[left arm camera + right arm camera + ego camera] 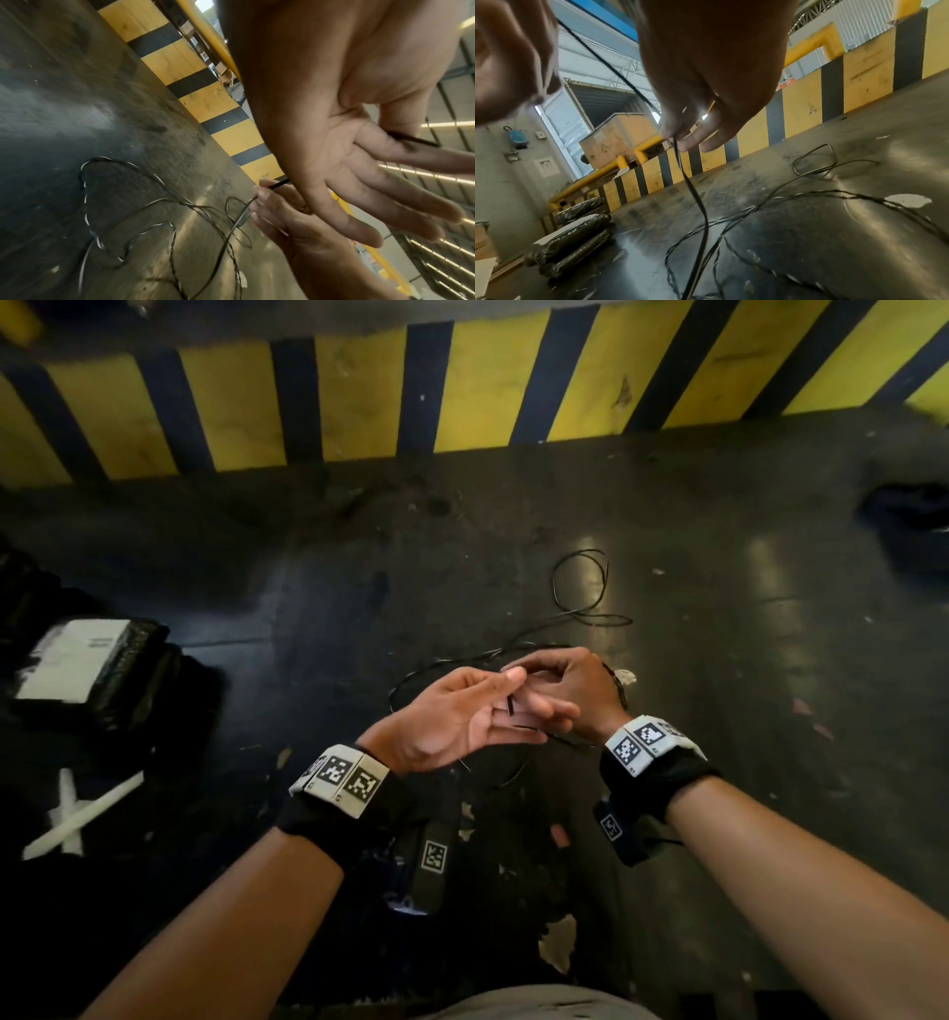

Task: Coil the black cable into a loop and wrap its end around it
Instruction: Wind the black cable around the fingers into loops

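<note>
Pinching the cable (580, 613) end between thumb and forefinger, the left hand (462, 719) spreads its other fingers. The right hand (560, 683) pinches cable just beyond. Twisted slack may snag, pulling the end free.

loose black cable (580, 588) sprawls over the floor (719, 660) ahead; wrapped black bundles (97, 670) crowd the left, the striped curb (462, 387) closes the far side.

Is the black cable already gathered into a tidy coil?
No: most of the black cable lies in loose tangled strands on the dark floor.

Thin black cable (580, 588) looks smooth, slightly glossy; dark floor (719, 660) is scuffed with sheen.
</note>
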`<act>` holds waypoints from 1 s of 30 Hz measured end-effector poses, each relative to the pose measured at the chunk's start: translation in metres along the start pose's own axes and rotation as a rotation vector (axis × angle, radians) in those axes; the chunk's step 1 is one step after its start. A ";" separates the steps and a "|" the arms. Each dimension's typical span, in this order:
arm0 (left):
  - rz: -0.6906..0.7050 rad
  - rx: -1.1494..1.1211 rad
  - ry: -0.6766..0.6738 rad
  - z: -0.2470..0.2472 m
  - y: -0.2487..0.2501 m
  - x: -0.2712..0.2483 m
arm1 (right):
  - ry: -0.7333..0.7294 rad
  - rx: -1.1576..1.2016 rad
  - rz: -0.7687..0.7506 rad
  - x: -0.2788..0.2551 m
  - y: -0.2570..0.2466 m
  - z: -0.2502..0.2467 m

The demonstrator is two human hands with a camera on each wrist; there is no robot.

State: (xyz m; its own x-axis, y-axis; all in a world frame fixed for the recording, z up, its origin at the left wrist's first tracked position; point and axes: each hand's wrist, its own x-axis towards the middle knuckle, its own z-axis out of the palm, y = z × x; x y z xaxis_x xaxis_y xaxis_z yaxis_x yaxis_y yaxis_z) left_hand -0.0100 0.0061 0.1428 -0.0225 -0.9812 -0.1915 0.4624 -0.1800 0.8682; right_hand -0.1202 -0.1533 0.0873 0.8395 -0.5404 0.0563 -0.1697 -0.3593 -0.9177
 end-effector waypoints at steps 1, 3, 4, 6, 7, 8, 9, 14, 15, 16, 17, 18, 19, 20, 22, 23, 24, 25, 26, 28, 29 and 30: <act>0.016 -0.021 -0.015 0.002 0.003 -0.003 | 0.000 0.010 0.004 -0.004 -0.004 0.002; 0.055 -0.069 -0.021 0.004 0.009 -0.008 | -0.022 -0.018 -0.012 -0.010 -0.005 0.011; 0.078 -0.089 -0.015 0.004 0.013 -0.009 | -0.031 -0.046 -0.003 -0.013 -0.003 0.017; 0.126 -0.088 0.020 -0.002 0.019 -0.011 | -0.058 -0.070 0.065 -0.021 0.003 0.035; 0.141 -0.066 0.052 -0.008 0.022 -0.011 | -0.106 -0.065 0.084 -0.028 0.005 0.046; 0.144 -0.029 0.096 -0.014 0.025 -0.011 | -0.167 -0.070 0.076 -0.037 0.006 0.057; 0.131 0.018 0.148 -0.020 0.027 -0.011 | -0.218 -0.079 0.043 -0.047 0.004 0.067; -0.069 0.175 0.298 -0.055 0.016 -0.024 | -0.291 -0.246 -0.096 -0.075 -0.021 0.079; -0.108 0.179 0.287 -0.060 0.011 -0.029 | -0.320 -0.319 -0.095 -0.075 -0.030 0.075; -0.144 0.176 0.278 -0.062 0.006 -0.034 | -0.354 -0.392 -0.098 -0.075 -0.041 0.070; -0.175 0.170 0.269 -0.065 0.002 -0.038 | -0.383 -0.455 -0.103 -0.073 -0.050 0.063; -0.201 0.169 0.257 -0.067 -0.003 -0.042 | -0.397 -0.498 -0.116 -0.072 -0.059 0.056; -0.225 0.174 0.240 -0.069 -0.008 -0.046 | -0.397 -0.522 -0.122 -0.069 -0.068 0.047; -0.246 0.183 0.223 -0.070 -0.012 -0.049 | -0.390 -0.538 -0.118 -0.064 -0.077 0.038; -0.297 0.187 0.224 -0.069 -0.019 -0.054 | -0.370 -0.585 -0.111 -0.052 -0.094 0.021; -0.322 0.187 0.229 -0.068 -0.022 -0.055 | -0.358 -0.603 -0.119 -0.043 -0.102 0.014; -0.338 0.193 0.213 -0.066 -0.025 -0.056 | -0.340 -0.599 -0.135 -0.034 -0.110 0.007; -0.343 0.201 0.175 -0.063 -0.028 -0.057 | -0.321 -0.584 -0.154 -0.025 -0.115 0.002; -0.341 0.203 0.137 -0.061 -0.030 -0.057 | -0.305 -0.570 -0.173 -0.016 -0.119 -0.002; -0.326 0.167 0.090 -0.056 -0.030 -0.058 | -0.283 -0.566 -0.188 -0.001 -0.124 -0.004; -0.316 0.141 0.078 -0.054 -0.028 -0.058 | -0.273 -0.563 -0.191 0.005 -0.126 -0.003; -0.309 0.112 0.074 -0.053 -0.027 -0.059 | -0.260 -0.558 -0.197 0.011 -0.126 -0.002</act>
State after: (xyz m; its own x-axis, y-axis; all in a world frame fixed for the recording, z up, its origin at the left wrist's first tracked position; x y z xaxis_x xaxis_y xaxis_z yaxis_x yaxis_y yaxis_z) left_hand 0.0258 0.0724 0.1068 -0.0802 -0.8723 -0.4823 0.3434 -0.4784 0.8082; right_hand -0.0906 -0.1157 0.2041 0.9681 -0.2472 0.0415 -0.1837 -0.8123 -0.5535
